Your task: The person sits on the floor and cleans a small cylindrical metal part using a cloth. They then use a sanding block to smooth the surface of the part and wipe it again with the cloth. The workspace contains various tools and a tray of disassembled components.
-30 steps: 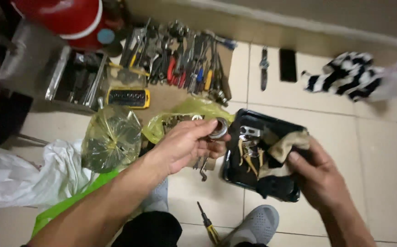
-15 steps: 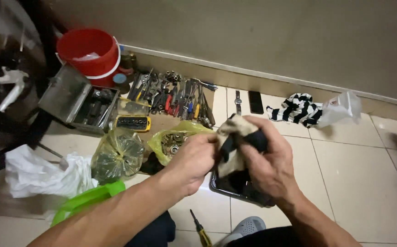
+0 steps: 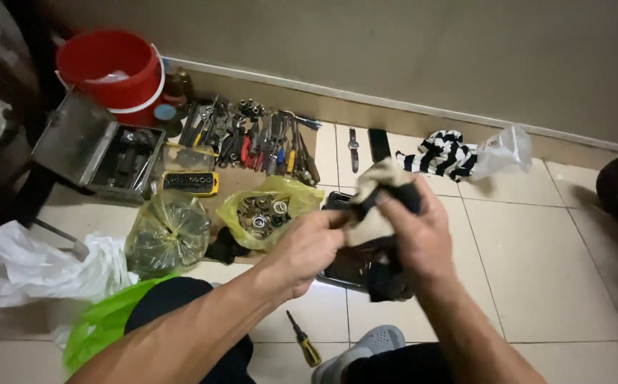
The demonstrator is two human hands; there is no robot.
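From the head camera, both hands meet in the middle of the frame. The right hand (image 3: 412, 238) has its grip shut tight around a cream and black rag (image 3: 374, 206). The left hand (image 3: 307, 249) touches the same rag from the left side, its fingers closed on the edge. A second ago the rag lay in the black tray (image 3: 337, 274) low in the frame, and the left hand held a small metal part. Now the rag is lifted up in front of the tray, bunched between both hands, and the metal part is hidden, so it may be wrapped inside the rag and getting rubbed clean. I cannot tell for sure.

Left of the hands sits a yellow bag of washers (image 3: 266, 213), and further left a clear bag (image 3: 169, 235). A row of hand tools (image 3: 256, 139) lies at the upper middle, by the wall. A red bucket (image 3: 113, 67) and a metal toolbox (image 3: 99, 153) are at the upper left. A small screwdriver (image 3: 303, 340) lies on the floor tiles (image 3: 536, 270) near the bottom. A striped cloth (image 3: 443, 153) is at the upper right.
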